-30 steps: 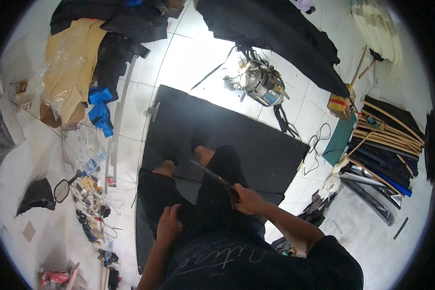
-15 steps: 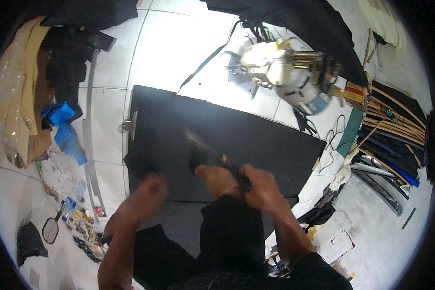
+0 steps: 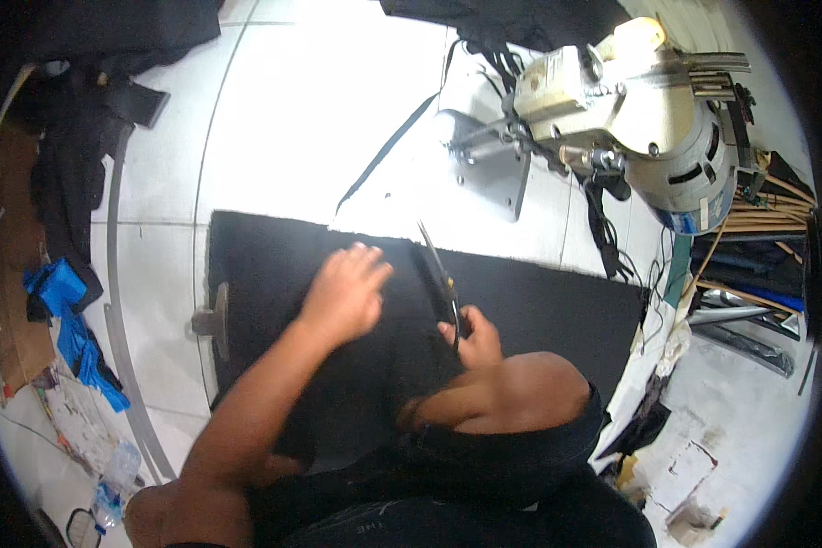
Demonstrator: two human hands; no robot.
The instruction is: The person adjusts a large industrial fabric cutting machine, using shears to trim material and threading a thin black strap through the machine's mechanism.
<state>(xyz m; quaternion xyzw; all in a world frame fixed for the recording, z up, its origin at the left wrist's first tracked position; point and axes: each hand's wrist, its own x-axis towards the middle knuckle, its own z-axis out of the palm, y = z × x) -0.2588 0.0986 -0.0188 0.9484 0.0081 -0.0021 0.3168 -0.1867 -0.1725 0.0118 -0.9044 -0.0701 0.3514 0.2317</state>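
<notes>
Black cloth (image 3: 274, 265) lies spread before me on white floor tiles. My left hand (image 3: 345, 290) rests on it near its far edge, palm down and fingers stretched out, with nothing held. To its right, my right hand (image 3: 480, 342) grips the handles of a pair of scissors (image 3: 448, 285). The blades point away from me, their tips reaching about the cloth's far edge. Whether the blades are parted is hard to make out. A metal clamp (image 3: 212, 321) sits on the cloth's left edge.
At the upper right stands an upright cloth-cutting machine (image 3: 612, 110) on a flat metal base plate (image 3: 502, 187). Dark fabric and blue plastic (image 3: 64, 283) lie at the left, beside a long grey strip (image 3: 114, 237). Wooden sticks (image 3: 767, 215) are stacked at the far right.
My left hand has moved forward and come to lie flat on the cloth. My right hand has brought the scissors forward, their blades now pointing away from me. The view has shifted.
</notes>
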